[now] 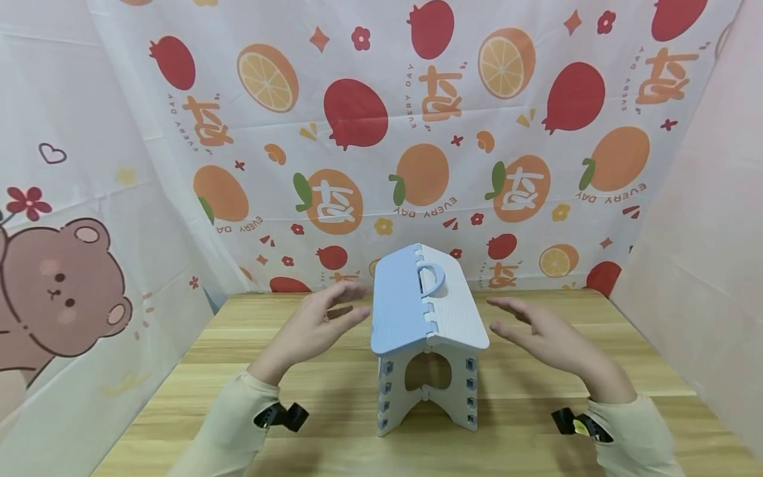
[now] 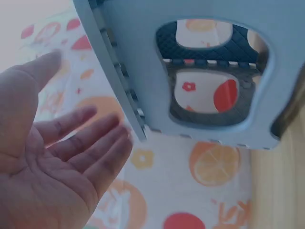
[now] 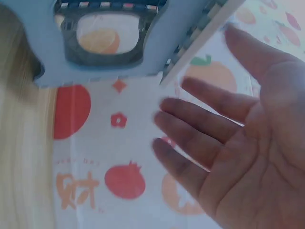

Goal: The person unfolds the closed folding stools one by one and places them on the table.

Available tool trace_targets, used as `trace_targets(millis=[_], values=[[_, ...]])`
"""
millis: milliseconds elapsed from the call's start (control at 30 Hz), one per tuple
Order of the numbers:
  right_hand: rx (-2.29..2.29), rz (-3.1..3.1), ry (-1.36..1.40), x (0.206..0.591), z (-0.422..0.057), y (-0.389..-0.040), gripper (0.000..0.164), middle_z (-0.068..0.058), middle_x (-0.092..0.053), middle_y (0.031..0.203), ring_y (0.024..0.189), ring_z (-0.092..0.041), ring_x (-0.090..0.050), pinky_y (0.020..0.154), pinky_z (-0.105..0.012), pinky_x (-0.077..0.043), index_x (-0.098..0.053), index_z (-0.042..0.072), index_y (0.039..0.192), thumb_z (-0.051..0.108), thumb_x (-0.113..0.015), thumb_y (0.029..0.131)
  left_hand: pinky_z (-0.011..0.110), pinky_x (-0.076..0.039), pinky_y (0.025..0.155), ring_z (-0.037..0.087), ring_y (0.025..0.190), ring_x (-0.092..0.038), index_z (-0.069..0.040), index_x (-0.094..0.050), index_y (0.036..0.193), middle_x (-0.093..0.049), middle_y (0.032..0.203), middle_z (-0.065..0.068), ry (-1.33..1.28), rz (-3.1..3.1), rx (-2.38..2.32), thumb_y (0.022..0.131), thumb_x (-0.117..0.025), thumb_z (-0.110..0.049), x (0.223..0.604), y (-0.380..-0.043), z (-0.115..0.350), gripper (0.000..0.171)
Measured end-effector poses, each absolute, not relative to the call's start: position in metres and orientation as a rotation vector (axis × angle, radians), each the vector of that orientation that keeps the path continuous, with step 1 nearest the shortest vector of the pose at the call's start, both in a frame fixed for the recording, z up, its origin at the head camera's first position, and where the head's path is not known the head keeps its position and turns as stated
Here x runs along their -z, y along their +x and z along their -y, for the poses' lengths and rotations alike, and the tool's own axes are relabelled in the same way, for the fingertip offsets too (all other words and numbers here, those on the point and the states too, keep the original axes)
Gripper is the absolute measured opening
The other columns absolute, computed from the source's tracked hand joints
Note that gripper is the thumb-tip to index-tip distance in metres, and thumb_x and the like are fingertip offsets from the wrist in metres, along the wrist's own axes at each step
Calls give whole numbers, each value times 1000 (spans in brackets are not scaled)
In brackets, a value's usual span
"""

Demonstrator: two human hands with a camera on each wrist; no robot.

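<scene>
A small toy house point(image 1: 428, 377) of slotted panels stands upright on the wooden table. Its pitched roof has a blue left slope point(image 1: 396, 301) and a white right slope point(image 1: 459, 305), with a blue arched handle point(image 1: 434, 280) at the ridge. The left hand point(image 1: 318, 324) hovers just left of the roof, palm toward it, fingers extended. On the other side, the right hand point(image 1: 545, 334) mirrors it, a small gap from the white slope. Both wrist views show spread fingers beside the house wall point(image 2: 138, 71), holding nothing.
The house stands near the middle of the light wooden table point(image 1: 334, 411). Behind it hangs a fruit-print cloth point(image 1: 381, 179); a bear-print cloth point(image 1: 65, 291) is at the left and a pale cloth point(image 1: 685, 265) at the right.
</scene>
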State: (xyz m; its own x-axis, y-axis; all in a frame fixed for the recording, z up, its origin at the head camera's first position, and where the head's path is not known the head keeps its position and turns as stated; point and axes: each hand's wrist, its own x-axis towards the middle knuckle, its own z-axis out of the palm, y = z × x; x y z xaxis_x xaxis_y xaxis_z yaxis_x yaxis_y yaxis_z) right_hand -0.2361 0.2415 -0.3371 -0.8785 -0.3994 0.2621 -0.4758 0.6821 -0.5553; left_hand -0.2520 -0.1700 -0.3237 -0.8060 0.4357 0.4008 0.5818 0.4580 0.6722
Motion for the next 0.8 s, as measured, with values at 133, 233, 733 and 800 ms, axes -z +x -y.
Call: trace_targets(millis=[133,233,733,800], values=[[-885,2729,766,325,-223,-241,64,-15,-46,168,153,-45,-46,117,-70,-43,-43,14,165,44,-59,111,57,-44,123,35,153,-50,-8,-48,160,-51,165,13,-932,2557,1093,108,-65,-40,313,-257,151,64],[-876,2730,827,319,-208,-246,73,-15,-36,174,161,-40,-36,126,-67,-35,-35,8,168,46,-59,110,59,-34,130,34,162,-36,-9,-38,167,-37,174,11,-947,2611,995,108,-60,-49,311,-262,137,75],[-865,2837,855,313,-184,-252,86,-13,-28,176,163,-38,-30,129,-64,-31,-32,5,168,55,-63,105,57,-28,133,31,167,-20,-13,-23,171,-17,181,6,-947,2785,875,101,-65,-62,313,-267,117,96],[-857,2839,847,313,-184,-252,86,-14,-29,176,163,-38,-30,129,-65,-31,-33,5,168,56,-63,104,57,-27,133,31,168,-19,-13,-23,171,-16,181,6,-944,2797,880,101,-65,-62,312,-268,117,96]])
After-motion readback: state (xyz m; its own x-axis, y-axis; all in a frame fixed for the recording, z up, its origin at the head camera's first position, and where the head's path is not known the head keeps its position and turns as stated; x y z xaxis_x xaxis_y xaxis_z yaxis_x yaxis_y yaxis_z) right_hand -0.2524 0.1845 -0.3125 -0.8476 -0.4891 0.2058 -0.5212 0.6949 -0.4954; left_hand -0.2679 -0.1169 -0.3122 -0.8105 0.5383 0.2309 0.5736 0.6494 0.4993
